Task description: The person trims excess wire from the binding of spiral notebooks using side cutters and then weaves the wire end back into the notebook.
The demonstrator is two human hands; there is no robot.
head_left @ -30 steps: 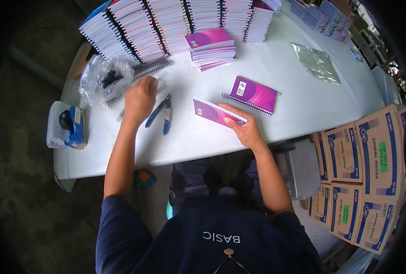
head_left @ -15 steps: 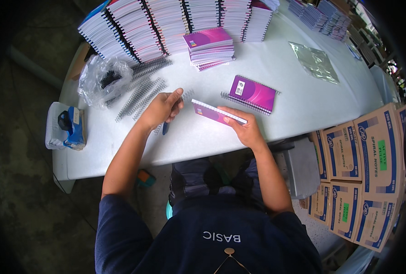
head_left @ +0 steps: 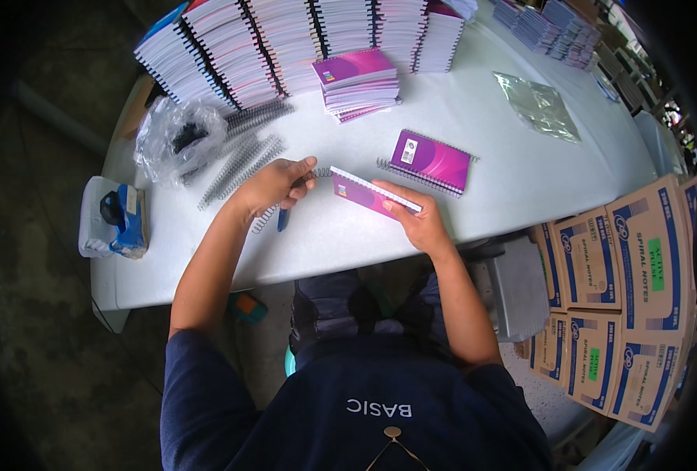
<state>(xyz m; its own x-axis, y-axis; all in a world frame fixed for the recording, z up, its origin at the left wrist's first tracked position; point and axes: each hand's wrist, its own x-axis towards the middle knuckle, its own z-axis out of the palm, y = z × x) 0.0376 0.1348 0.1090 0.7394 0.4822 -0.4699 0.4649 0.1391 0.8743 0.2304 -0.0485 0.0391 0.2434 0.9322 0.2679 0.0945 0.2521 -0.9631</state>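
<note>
Since a moment ago the left hand (head_left: 274, 183) has brought a thin wire spiral (head_left: 317, 173) to the purple notebook's (head_left: 373, 194) edge, grip pinched on it. The right hand (head_left: 411, 220) clasps that flat glossy notebook, tilted above the smooth white tabletop (head_left: 489, 188). Loose coils (head_left: 238, 161) lie near.

We see bright, even daylight on the white table (head_left: 521, 180), soft shadows beneath the hands, a dark vignette at the corners, and fisheye bending toward the edges
</note>
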